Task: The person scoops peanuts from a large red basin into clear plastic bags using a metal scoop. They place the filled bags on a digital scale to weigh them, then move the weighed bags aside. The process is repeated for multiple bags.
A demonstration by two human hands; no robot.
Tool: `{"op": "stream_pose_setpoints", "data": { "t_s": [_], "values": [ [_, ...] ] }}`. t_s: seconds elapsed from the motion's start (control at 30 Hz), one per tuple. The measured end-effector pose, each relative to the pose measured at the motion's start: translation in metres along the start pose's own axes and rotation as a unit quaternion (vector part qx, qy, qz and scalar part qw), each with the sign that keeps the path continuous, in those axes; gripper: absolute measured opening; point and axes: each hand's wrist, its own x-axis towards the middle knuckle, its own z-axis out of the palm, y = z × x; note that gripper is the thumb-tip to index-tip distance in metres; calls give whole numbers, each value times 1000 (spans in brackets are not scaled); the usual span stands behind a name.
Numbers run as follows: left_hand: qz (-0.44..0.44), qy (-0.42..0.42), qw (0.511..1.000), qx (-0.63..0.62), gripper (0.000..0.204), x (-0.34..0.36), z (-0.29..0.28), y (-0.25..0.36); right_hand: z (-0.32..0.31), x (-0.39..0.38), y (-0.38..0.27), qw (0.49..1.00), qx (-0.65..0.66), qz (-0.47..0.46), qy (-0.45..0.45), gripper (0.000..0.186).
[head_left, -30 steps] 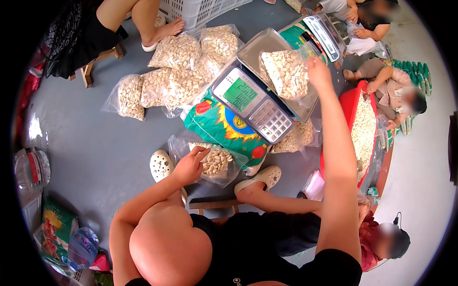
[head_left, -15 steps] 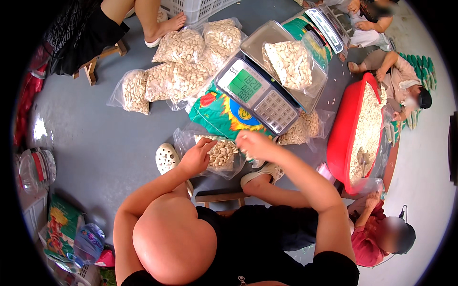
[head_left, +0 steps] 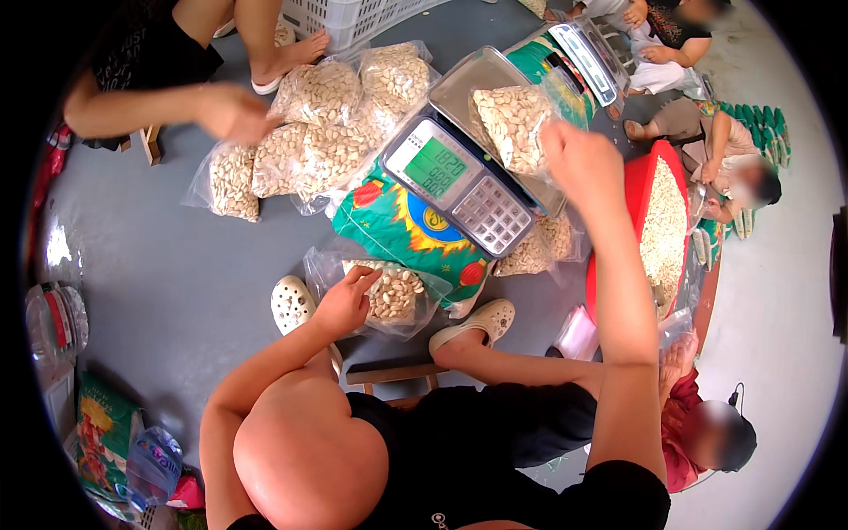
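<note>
My left hand (head_left: 344, 300) grips the rim of an open clear bag (head_left: 397, 296) of pale peeled pieces lying on the grey floor in front of me. My right hand (head_left: 579, 159) is raised with curled fingers at the mouth of a second clear bag (head_left: 512, 124) of the same pieces. That bag sits in the metal pan (head_left: 468, 75) of a digital scale (head_left: 459, 181). I see only the back of the hand, so what it holds is hidden. The scale rests on a green printed sack (head_left: 397, 234).
Several filled bags (head_left: 327, 132) lie at the far left, where another person's hand (head_left: 231, 113) reaches. A red basin (head_left: 632, 203) of pieces stands at right, with other people beside it. A second scale (head_left: 587, 53) and a white crate (head_left: 353, 13) are farther back.
My right hand came down to the open floor bag half a second ago and has risen again to the bag on the scale. My left hand stayed on the floor bag.
</note>
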Motion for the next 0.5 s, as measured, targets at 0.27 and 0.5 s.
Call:
{"op": "stream_pose_setpoints", "data": {
  "t_s": [0.27,0.5],
  "values": [
    [10,9,1000,6,49,4,4,-6,128,53,78,998,7,39,-56,39],
    [19,11,1000,-5,47,6,6,-4,115,62,42,982,-2,97,-162,43]
  ]
}}
